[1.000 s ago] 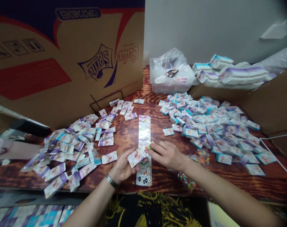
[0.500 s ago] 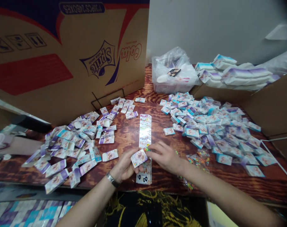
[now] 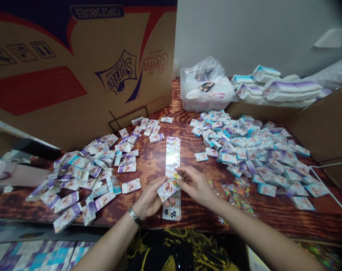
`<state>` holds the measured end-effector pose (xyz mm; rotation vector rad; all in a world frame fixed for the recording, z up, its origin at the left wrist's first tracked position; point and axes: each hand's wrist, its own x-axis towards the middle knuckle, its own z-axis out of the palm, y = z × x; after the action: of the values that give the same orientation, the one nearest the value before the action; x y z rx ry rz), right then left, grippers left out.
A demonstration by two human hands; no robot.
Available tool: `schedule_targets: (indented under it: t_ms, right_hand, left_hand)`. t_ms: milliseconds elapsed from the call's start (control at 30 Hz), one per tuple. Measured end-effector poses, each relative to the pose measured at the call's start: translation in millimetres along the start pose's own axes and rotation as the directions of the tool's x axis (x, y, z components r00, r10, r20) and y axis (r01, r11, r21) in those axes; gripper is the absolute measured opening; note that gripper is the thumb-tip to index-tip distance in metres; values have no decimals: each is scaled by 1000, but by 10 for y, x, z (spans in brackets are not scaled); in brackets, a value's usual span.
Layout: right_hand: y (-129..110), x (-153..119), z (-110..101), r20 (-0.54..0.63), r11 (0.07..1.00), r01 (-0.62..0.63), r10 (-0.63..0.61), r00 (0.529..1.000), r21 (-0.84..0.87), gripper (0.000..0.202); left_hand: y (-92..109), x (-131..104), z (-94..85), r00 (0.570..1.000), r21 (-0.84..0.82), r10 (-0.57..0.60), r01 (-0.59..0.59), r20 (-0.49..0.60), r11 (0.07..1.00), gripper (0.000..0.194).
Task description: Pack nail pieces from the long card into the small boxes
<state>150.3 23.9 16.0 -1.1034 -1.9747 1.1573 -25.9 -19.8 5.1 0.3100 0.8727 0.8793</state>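
My left hand is closed around a small white and purple printed box, tilted over the table's front middle. At the box's upper right end, my right hand has its thumb and fingers close together on a small packet of coloured pieces, mostly hidden, with yellow showing. Whether the packet is partly inside the box I cannot tell. Beneath both hands lies a stack of long printed strips. Beside my right forearm are several clear packets of coloured pieces.
Small boxes lie loosely on the left, some with open flaps. A larger heap of boxes covers the right. A big cardboard carton stands at the back left. Behind are a plastic-lined tub and wrapped bundles.
The box has turned slightly in my left hand. My right hand has shifted a little to the right at the box's end, and more yellow shows by its fingertips.
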Motion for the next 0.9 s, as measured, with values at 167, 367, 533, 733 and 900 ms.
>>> schedule_targets:
  t_ms: [167,367,533,733,900]
  right_hand:
    - [-37,0,-15,77,997,-22,27,997,-71,33]
    - [-23,-14,7,61,995,18,-12,998,-93,11]
    - [118,-36,85,34,969,-163,159,987,184,18]
    - [181,-56,197,36,887,-251,257,966,387,29]
    - [115,-118,188,-20,947,-206,218,976,248,22]
  left_hand:
    - [-31,-9,7,999,83,23,-26,41,996,30]
    - [-33,-15,-9,999,182,35,-36,9,983,35]
    - [-27,-150,-3,905,785,413,-329,104,525,41]
    - [-204,-170,-74,817,952,493,-228,301,-203,50]
    - [-274,-94,-64,758,916,524,-255,388,-309,53]
